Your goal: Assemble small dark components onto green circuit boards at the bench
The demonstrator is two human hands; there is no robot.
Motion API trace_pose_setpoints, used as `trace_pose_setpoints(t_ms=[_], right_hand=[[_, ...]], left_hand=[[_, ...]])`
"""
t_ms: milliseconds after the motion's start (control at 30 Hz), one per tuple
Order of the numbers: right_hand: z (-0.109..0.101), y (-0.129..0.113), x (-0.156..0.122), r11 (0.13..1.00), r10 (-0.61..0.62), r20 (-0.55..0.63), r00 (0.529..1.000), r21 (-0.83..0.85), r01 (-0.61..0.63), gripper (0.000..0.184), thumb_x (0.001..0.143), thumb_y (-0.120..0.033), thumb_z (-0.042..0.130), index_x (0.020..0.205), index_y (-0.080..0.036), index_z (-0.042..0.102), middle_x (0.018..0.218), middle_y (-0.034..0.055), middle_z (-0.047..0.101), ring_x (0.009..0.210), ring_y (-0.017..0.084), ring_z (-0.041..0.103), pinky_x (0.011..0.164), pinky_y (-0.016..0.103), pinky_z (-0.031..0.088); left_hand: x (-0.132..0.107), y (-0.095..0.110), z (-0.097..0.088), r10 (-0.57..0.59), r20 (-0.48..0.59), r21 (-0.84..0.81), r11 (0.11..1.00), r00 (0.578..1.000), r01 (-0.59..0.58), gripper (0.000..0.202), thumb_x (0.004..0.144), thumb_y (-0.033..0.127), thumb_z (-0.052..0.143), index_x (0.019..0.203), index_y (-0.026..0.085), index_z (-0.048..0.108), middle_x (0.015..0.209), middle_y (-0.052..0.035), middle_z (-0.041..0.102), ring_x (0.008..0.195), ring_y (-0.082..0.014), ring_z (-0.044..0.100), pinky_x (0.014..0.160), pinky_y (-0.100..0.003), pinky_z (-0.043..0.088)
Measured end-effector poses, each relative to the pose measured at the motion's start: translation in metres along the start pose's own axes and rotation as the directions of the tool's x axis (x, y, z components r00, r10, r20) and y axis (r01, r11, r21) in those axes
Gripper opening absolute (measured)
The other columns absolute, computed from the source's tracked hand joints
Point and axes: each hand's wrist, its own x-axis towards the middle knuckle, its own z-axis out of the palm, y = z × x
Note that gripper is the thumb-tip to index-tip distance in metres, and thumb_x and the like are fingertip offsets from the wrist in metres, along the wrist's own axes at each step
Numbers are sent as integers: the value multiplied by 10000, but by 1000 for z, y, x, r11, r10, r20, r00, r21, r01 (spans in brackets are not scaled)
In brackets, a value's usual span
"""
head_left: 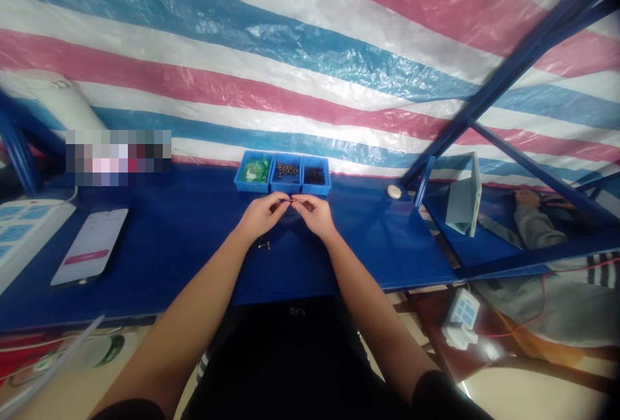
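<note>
My left hand (264, 214) and my right hand (316, 214) meet fingertip to fingertip above the blue table (169, 245). Both are closed in a pinch on something small and dark, too tiny to name. Just beyond them stand three joined blue bins. The left bin (237, 179) has a green plastic bag (256, 169) in it. Small brownish metal pieces (287, 170) fill the middle one, and small black pieces (314, 176) lie in the right one. A few brass-coloured pieces (264, 245) rest on the table below my left hand.
To the left lie a phone (90, 245) and a white power strip (33, 232). A small round object (394, 192) sits at the right by a blue metal frame (423, 181). Past the frame are a tablet in a stand (465, 197) and another person's sleeve (535, 226).
</note>
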Motion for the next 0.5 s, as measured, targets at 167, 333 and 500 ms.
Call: trace_pose_setpoints(t_ms=[167, 333, 500], right_hand=[[1, 2, -1, 1000, -7, 21, 1000, 16, 7, 338, 782, -410, 714, 1041, -194, 736, 928, 60, 744, 821, 194, 695, 814, 339, 571], [2, 2, -1, 1000, 10, 25, 1000, 18, -10, 355, 765, -419, 725, 1041, -196, 736, 928, 58, 743, 822, 192, 695, 813, 339, 573], [1, 0, 0, 1000, 4, 20, 1000, 19, -5, 330, 784, -406, 710, 1034, -193, 741, 944, 62, 749, 836, 203, 702, 812, 342, 574]], left_hand=[[0, -1, -1, 20, 16, 9, 1000, 1000, -20, 323, 949, 461, 441, 1029, 228, 650, 809, -5, 691, 665, -137, 603, 661, -231, 454], [1, 2, -4, 34, 37, 22, 999, 999, -35, 323, 966, 442, 411, 1008, 232, 652, 860, 1, 699, 715, -135, 618, 672, -223, 445], [1, 2, -2, 12, 25, 20, 1000, 1000, -12, 342, 954, 478, 428, 1042, 234, 651, 813, -2, 699, 688, -145, 624, 652, -228, 454]])
